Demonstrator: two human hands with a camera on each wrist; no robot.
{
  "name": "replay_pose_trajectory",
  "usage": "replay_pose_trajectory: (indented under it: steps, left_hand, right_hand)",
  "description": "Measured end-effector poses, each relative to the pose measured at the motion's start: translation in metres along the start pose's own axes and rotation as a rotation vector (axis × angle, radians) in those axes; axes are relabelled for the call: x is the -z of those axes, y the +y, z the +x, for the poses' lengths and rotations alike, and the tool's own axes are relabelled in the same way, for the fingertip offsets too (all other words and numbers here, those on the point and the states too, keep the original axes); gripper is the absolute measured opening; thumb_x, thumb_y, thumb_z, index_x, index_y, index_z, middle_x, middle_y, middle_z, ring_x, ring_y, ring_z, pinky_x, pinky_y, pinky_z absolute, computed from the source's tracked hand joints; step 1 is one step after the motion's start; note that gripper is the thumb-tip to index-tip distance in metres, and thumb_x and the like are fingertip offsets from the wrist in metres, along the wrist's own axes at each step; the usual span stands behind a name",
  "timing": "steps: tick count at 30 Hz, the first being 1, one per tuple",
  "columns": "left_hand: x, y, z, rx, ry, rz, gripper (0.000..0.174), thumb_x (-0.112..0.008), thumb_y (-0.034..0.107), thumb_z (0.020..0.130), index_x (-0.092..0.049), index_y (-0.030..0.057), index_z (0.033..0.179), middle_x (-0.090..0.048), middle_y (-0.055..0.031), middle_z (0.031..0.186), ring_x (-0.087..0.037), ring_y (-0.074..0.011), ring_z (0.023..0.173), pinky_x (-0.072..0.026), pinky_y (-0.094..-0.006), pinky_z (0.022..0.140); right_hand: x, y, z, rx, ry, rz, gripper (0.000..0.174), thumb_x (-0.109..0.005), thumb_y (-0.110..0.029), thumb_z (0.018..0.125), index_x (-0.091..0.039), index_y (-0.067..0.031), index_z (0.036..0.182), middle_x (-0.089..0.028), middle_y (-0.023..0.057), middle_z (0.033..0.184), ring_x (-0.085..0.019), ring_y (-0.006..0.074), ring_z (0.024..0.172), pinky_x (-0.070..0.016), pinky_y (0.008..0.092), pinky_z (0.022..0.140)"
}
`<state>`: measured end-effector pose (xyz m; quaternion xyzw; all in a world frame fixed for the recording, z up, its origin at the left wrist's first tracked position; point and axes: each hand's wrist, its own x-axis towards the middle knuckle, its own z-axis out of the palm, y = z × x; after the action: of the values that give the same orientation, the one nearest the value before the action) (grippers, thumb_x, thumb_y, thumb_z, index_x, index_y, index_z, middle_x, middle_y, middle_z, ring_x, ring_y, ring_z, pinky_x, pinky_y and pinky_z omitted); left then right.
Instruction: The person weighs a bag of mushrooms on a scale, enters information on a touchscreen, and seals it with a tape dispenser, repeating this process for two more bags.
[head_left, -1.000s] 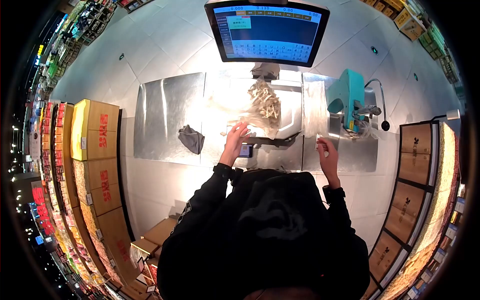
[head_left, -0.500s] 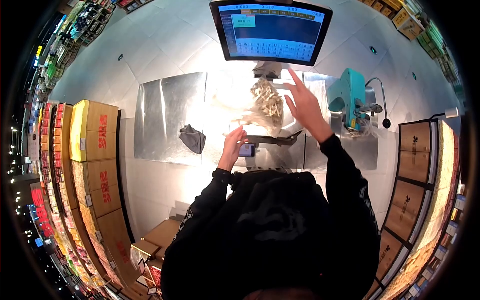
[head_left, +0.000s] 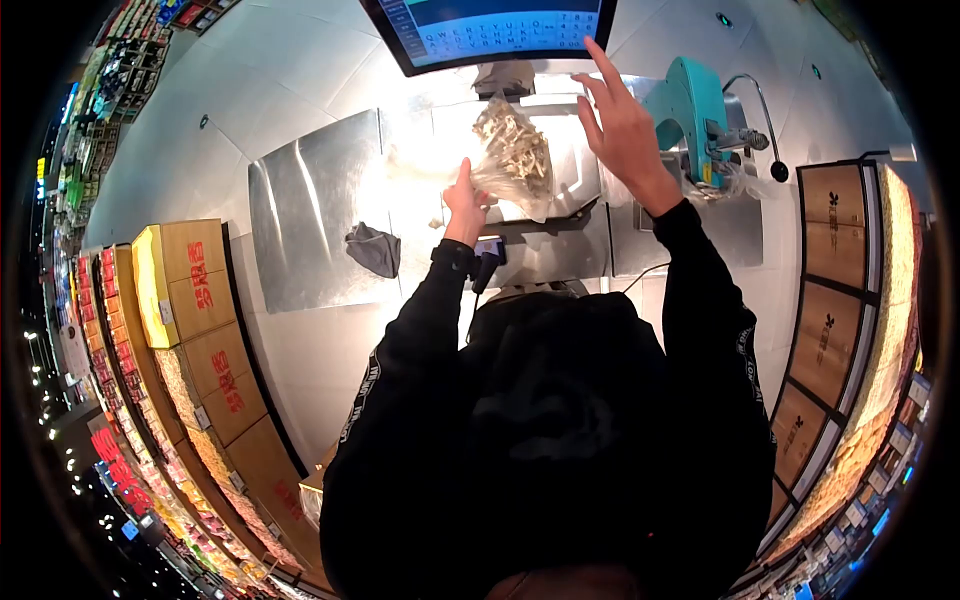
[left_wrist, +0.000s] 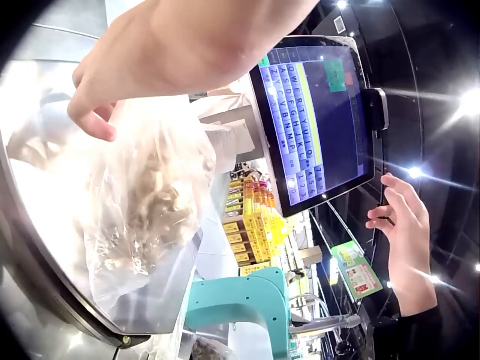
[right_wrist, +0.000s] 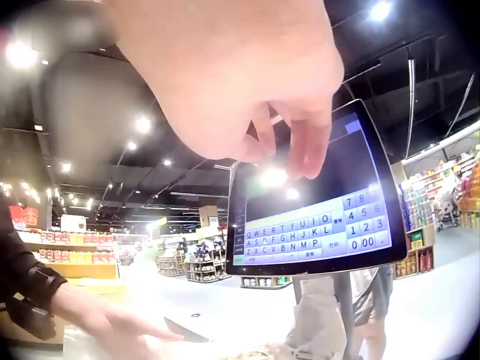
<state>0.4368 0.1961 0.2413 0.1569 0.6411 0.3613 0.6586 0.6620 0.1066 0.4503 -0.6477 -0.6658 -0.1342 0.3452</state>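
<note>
Clear bag (head_left: 512, 160) of pale, stringy pieces lies on the bright steel scale pan (head_left: 578, 180) at the far middle of the table (head_left: 310, 200), just below the touchscreen (head_left: 490, 25). At the far left stand stacked cardboard boxes (head_left: 190, 275). Right of them a crumpled grey cloth (head_left: 373, 248) lies on the table. The left hand (head_left: 466, 205) rests against the bag's left edge, thumb up. Its grip is loose, fingers bent onto the plastic, and I cannot tell whether they pinch it. The right hand (head_left: 622, 125) is raised with a wide, empty grip. Its fingers are spread and the forefinger points at the touchscreen's lower right corner, just short of the glass. Farther right stands a teal machine (head_left: 685, 105), then wood-fronted bins (head_left: 835, 230).
</note>
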Motion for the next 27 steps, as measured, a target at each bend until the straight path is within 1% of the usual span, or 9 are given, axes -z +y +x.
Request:
replay_pose_trajectory:
  steps: [5, 7, 9, 11, 13, 16, 21, 23, 27]
  left_hand:
    - [0.011, 0.007, -0.018, -0.024, -0.141, -0.019, 0.037, -0.074, 0.037, 0.084, -0.060, 0.0040, 0.092, -0.059, -0.0035, 0.079, -0.059, -0.0166, 0.076, -0.0441, -0.0321, 0.060]
    - [0.026, -0.004, 0.001, -0.040, -0.284, -0.047, 0.033, -0.072, 0.036, 0.086, -0.060, 0.0046, 0.087, -0.061, -0.0043, 0.077, -0.060, -0.0162, 0.074, -0.0433, -0.0302, 0.061]
    - [0.035, -0.011, -0.022, -0.480, -0.485, -0.043, 0.031, -0.072, 0.034, 0.087, -0.060, 0.0067, 0.081, -0.057, -0.0025, 0.068, -0.057, -0.0154, 0.066, -0.0433, -0.0282, 0.062]
    - [0.031, 0.003, -0.011, -0.132, -0.331, -0.096, 0.033, -0.073, 0.035, 0.086, -0.061, 0.0053, 0.090, -0.057, -0.0021, 0.078, -0.057, -0.0145, 0.075, -0.0449, -0.0283, 0.066]
    - [0.035, -0.002, -0.051, -0.048, -0.285, -0.032, 0.041, -0.075, 0.037, 0.084, -0.060, 0.0051, 0.104, -0.055, -0.0004, 0.089, -0.054, -0.0123, 0.084, -0.0449, -0.0272, 0.071]
    - [0.053, -0.007, -0.059, -0.026, -0.308, 0.013, 0.053, -0.076, 0.039, 0.083, -0.056, 0.0046, 0.118, -0.053, 0.0004, 0.099, -0.052, -0.0108, 0.092, -0.0441, -0.0269, 0.074]
    - [0.066, 0.002, -0.074, 0.062, -0.320, -0.013, 0.048, -0.075, 0.034, 0.085, -0.057, 0.0044, 0.119, -0.055, 0.0010, 0.097, -0.053, -0.0100, 0.091, -0.0444, -0.0265, 0.074]
    - [0.071, 0.003, -0.073, 0.065, -0.332, -0.022, 0.047, -0.074, 0.032, 0.086, -0.057, 0.0040, 0.119, -0.056, 0.0010, 0.097, -0.053, -0.0099, 0.092, -0.0446, -0.0267, 0.074]
    - [0.091, -0.005, -0.066, 0.028, -0.366, -0.049, 0.045, -0.073, 0.028, 0.087, -0.056, 0.0033, 0.120, -0.057, 0.0008, 0.097, -0.054, -0.0102, 0.093, -0.0460, -0.0283, 0.077]
  right_hand:
    - [-0.022, -0.002, 0.025, 0.171, 0.060, -0.050, 0.023, -0.062, -0.006, 0.085, -0.060, -0.0056, 0.108, -0.042, 0.0048, 0.149, -0.065, 0.0213, 0.074, -0.0521, 0.0302, 0.061]
    - [-0.035, -0.016, 0.045, 0.197, -0.047, -0.047, 0.026, -0.061, -0.004, 0.078, -0.057, -0.0020, 0.104, -0.038, 0.0069, 0.150, -0.059, 0.0204, 0.073, -0.0520, 0.0303, 0.060]
    - [-0.064, -0.021, 0.059, 0.252, -0.082, -0.038, 0.024, -0.059, -0.004, 0.082, -0.054, -0.0024, 0.106, -0.035, 0.0090, 0.153, -0.060, 0.0176, 0.071, -0.0513, 0.0301, 0.056]
    - [-0.075, -0.031, 0.079, 0.267, -0.113, -0.055, 0.026, -0.060, -0.004, 0.082, -0.055, -0.0009, 0.107, -0.030, 0.0118, 0.155, -0.056, 0.0173, 0.070, -0.0508, 0.0288, 0.056]
    - [-0.101, -0.037, 0.086, 0.289, -0.191, -0.169, 0.030, -0.063, -0.006, 0.080, -0.055, -0.0003, 0.108, -0.025, 0.0125, 0.157, -0.053, 0.0165, 0.071, -0.0497, 0.0267, 0.056]
    - [-0.110, -0.044, 0.103, 0.300, -0.135, -0.165, 0.031, -0.063, -0.006, 0.080, -0.054, -0.0002, 0.109, -0.024, 0.0154, 0.157, -0.054, 0.0167, 0.071, -0.0495, 0.0262, 0.054]
    - [-0.129, -0.029, 0.128, 0.238, -0.115, -0.275, 0.029, -0.061, -0.002, 0.075, -0.051, 0.0007, 0.101, -0.023, 0.0219, 0.155, -0.056, 0.0188, 0.071, -0.0522, 0.0294, 0.051]
    - [-0.128, -0.028, 0.123, 0.224, -0.189, -0.388, 0.032, -0.063, -0.007, 0.082, -0.054, 0.0011, 0.112, -0.023, 0.0193, 0.156, -0.059, 0.0176, 0.075, -0.0497, 0.0263, 0.053]
    - [-0.084, -0.053, 0.065, 0.248, -0.133, 0.006, 0.032, -0.062, -0.009, 0.084, -0.056, -0.0020, 0.115, -0.041, 0.0127, 0.147, -0.062, 0.0226, 0.079, -0.0525, 0.0321, 0.068]
